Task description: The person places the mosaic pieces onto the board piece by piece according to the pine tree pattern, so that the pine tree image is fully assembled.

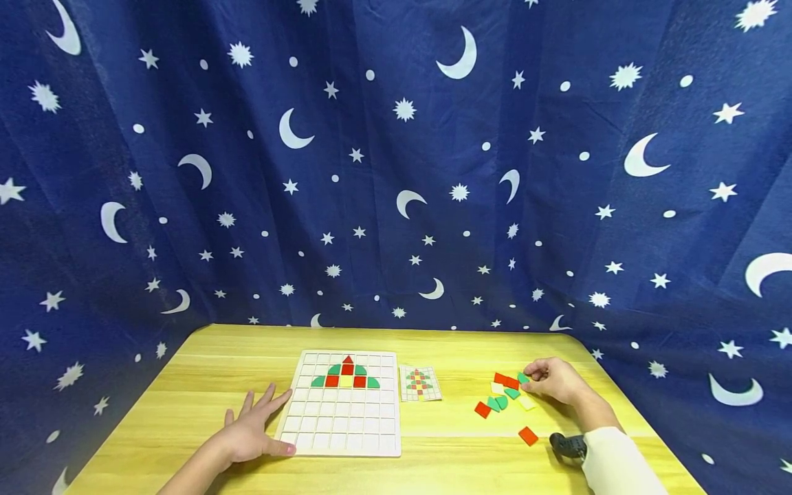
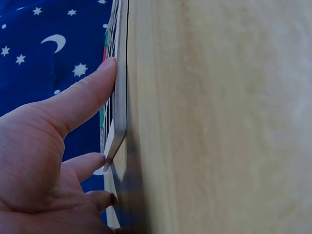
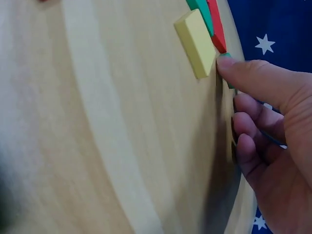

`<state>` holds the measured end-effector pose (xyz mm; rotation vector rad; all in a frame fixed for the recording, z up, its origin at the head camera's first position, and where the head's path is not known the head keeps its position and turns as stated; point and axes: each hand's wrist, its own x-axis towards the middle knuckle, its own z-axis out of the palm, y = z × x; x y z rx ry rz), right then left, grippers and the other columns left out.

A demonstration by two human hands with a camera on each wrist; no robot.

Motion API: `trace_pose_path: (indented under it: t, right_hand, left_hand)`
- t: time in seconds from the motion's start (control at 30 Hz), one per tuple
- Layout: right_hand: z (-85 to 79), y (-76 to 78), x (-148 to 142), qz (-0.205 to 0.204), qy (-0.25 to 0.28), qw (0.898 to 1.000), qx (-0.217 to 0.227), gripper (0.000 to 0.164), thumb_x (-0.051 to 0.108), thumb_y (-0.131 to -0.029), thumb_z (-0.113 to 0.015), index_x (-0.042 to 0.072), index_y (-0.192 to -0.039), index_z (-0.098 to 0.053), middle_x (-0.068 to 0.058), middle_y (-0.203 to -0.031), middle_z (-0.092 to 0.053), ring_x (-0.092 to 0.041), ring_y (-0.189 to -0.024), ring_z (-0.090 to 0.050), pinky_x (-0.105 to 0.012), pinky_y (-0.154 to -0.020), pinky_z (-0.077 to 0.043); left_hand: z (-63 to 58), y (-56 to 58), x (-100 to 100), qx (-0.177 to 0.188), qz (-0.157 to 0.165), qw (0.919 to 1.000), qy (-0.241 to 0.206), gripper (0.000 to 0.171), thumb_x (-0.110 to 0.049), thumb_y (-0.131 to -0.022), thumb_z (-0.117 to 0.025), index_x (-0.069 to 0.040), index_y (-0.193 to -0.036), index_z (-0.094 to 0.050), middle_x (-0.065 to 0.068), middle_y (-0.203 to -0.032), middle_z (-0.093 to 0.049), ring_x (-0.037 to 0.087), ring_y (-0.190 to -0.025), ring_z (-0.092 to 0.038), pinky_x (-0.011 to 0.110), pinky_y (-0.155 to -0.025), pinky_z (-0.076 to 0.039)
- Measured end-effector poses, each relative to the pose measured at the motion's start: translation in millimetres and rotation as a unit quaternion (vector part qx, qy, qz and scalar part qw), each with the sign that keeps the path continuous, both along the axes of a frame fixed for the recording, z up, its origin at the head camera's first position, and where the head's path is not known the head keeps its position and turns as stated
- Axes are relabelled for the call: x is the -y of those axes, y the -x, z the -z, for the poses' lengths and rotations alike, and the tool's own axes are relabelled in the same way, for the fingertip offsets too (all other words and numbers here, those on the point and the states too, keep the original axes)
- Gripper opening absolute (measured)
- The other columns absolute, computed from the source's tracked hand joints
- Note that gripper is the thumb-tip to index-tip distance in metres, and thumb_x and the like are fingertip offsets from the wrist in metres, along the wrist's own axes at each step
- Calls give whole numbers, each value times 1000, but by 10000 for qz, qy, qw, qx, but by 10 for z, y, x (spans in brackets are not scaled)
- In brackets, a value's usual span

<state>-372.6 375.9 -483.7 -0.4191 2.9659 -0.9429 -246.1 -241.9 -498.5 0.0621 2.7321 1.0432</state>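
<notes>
Looks like tile-picking; right hand (image 1: 557,382) pinches a green tile (image 1: 522,377), loose tiles (image 1: 512,394) just beside it; left hand (image 1: 246,434) spreads wide, thumb touching the board (image 1: 346,425); next probably needs a clean lift

Head view: table (image 1: 458,430) and curtain (image 1: 371,172) faced forward and down, from well back. Left wrist: left hand (image 2: 41,151) and board (image 2: 120,107) seen close, tabletop tipped sideways. Right wrist: right hand (image 3: 295,134) and yellow tile (image 3: 196,44) framed likewise. Board, tile each shared with head.
</notes>
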Motion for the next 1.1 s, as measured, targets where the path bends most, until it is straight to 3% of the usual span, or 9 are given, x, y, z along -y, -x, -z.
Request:
trace_pose_path:
  t: [0.13,0.37,0.67,0.8,1.03,1.1]
  right_hand:
    - [-3,20,-10,-343,130,9993,44,34,9,-82,-83,-6,-111,-72,-3,-84,-64,-4,-73,-51,-21,-64,-45]
    - [-12,6,-10,-297,88,9995,40,24,12,-82,-84,-1,-101,-75,1,-79,-63,-2,-70,-49,-20,-62,-43]
    - [13,-22,3,-293,-213,9984,-429,17,16,-80,-86,4,-85,-75,4,-73,-68,2,-65,-52,-20,-60,-47]
    - [0,-46,36,-244,-168,9978,-596,16,18,-78,-86,7,-83,-75,4,-73,-70,2,-64,-55,-19,-60,-50]
    - [-94,-134,275,-158,310,9955,-880,18,12,-74,-83,1,-86,-75,2,-74,-72,3,-65,-60,-19,-61,-54]
    - [-126,-179,421,-268,487,9937,-976,17,9,-73,-82,0,-86,-74,1,-72,-72,2,-64,-61,-19,-60,-55]
  left_hand:
    - [83,37,41,-77,20,10000,-5,121,-60,-58,-90,-20,-159,-38,29,-168,-10,62,-150,10,83,-106,18]
    - [137,51,66,-92,-36,10000,-11,124,-61,-53,-91,-19,-158,-40,28,-169,-12,61,-151,9,83,-107,16]
    - [-92,-33,-46,-82,27,9999,145,115,-48,-63,-92,-13,-158,-39,33,-166,-12,66,-148,6,85,-107,11]
    - [-107,-43,-61,-94,35,9996,251,113,-45,-65,-93,-12,-158,-39,33,-166,-12,65,-148,6,85,-108,8]
    - [210,92,84,-186,-59,9998,37,125,-64,-50,-91,-19,-157,-43,28,-168,-15,62,-150,7,84,-107,13]
    - [162,69,69,-144,-23,9999,73,124,-65,-52,-90,-20,-158,-42,28,-168,-14,63,-150,7,84,-107,15]
